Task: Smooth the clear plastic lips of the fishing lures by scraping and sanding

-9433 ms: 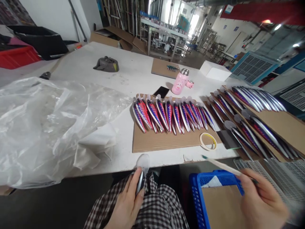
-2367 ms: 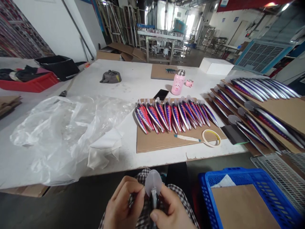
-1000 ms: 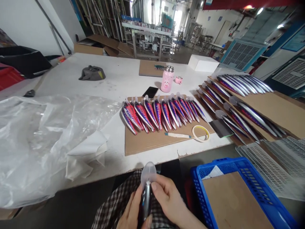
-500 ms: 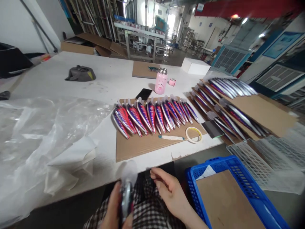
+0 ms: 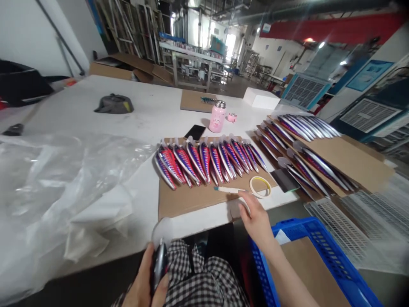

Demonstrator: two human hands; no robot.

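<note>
Workbench [image 5: 96,123] in white fills the middle of the frame, with a blue plastic crate [image 5: 322,238] at lower right and a crumpled plastic sheet [image 5: 64,200] along the left. At centre, a cardboard sheet [image 5: 191,204] carries a dense row of painted fishing lures [image 5: 204,162]. Right hand [image 5: 257,221] hangs open, gripping nothing, just beside a roll of masking tape [image 5: 260,186] and a slim brush [image 5: 226,189]. Left hand [image 5: 142,277], at bottom left of centre, curls round one dark lure [image 5: 159,262], its clear plastic lip [image 5: 161,232] pointing up. That glossy body looks hard, light and slippery; the thin lip seems fragile, so the body is the place to hold.
</note>
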